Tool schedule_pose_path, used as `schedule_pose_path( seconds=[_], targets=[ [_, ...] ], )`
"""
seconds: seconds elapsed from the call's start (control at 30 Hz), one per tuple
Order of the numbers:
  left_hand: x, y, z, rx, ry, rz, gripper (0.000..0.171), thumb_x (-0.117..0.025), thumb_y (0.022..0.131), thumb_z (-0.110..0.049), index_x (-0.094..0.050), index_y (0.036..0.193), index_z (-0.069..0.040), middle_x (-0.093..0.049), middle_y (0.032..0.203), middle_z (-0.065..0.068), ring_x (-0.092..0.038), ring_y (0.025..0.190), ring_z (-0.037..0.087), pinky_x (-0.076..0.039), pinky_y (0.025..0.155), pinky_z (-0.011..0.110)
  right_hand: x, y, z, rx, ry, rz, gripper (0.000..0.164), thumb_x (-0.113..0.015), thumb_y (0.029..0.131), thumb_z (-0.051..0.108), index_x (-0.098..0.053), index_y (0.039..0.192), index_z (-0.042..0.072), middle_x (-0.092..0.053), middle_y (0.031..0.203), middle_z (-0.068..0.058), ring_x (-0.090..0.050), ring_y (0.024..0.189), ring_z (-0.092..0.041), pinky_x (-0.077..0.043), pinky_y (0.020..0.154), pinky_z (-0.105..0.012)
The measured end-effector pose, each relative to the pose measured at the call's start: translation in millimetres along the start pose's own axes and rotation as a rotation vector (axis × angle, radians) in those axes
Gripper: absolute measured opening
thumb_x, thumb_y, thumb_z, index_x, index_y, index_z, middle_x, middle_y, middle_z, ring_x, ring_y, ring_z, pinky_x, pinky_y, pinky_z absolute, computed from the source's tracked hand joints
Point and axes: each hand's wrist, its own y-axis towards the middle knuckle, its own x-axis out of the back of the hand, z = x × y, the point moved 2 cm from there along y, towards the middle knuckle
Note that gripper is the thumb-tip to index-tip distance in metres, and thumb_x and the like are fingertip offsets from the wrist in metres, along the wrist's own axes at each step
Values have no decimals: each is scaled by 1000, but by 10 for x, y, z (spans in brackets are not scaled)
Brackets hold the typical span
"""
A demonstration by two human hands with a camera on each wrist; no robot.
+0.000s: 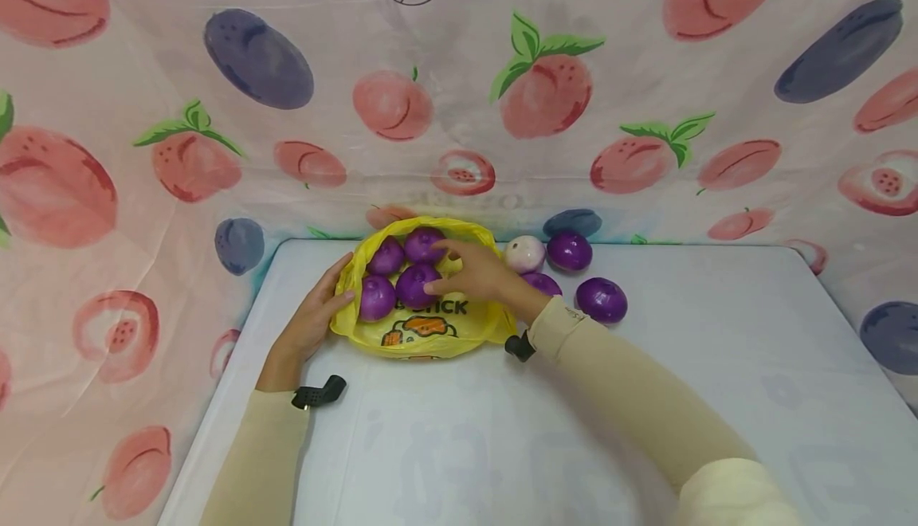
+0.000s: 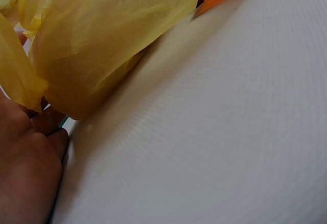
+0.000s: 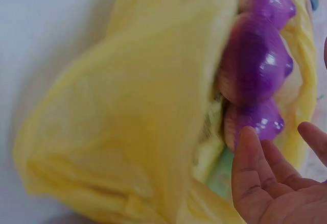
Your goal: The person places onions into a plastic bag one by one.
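A yellow plastic bag (image 1: pixel 430 343) lies with its mouth spread wide, and several shiny purple onions (image 1: pixel 418 285) sit inside toward its left. At the bag's left rim, my left hand (image 1: pixel 311 315) holds the plastic, thumb over the edge; in the left wrist view the yellow film (image 2: pixel 97 55) bunches by its fingers. My right hand (image 1: pixel 476 275) reaches over the bag's mouth, close to the onions. Seen from the right wrist, this hand has its fingers spread and grips nothing, with one fingertip (image 3: pixel 249 137) in front of an onion (image 3: pixel 255 66); contact cannot be told.
Right of the bag are a pale round onion-like thing (image 1: pixel 526 254) and purple onions (image 1: pixel 601 300), one partly behind the right wrist. They rest on a white table (image 1: pixel 445 430). A fruit-print cloth (image 1: pixel 445 48) hangs behind the table and along its left side.
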Motion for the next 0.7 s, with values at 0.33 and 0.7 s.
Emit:
schedule_pose_path(
  seconds=[0.33,0.7],
  targets=[
    [-2,1,0,0,5,1,66,-53,106,-19,-22,164,-26,-14,172,3,-12,159,26,-32,110,7,300,-198,-24,42,6,-55,78,-76,87,54,-46,153,25,-56,149,-13,-64,124,-32,-53,103,-48],
    [4,7,15,8,18,-5,67,-53,106,-21,-22,164,-28,-14,172,2,-12,159,25,-32,110,7,603,-507,-101,149,-22,-200,63,-65,96,52,-53,149,19,-59,146,-9,-62,124,-32,-56,98,-50]
  ],
)
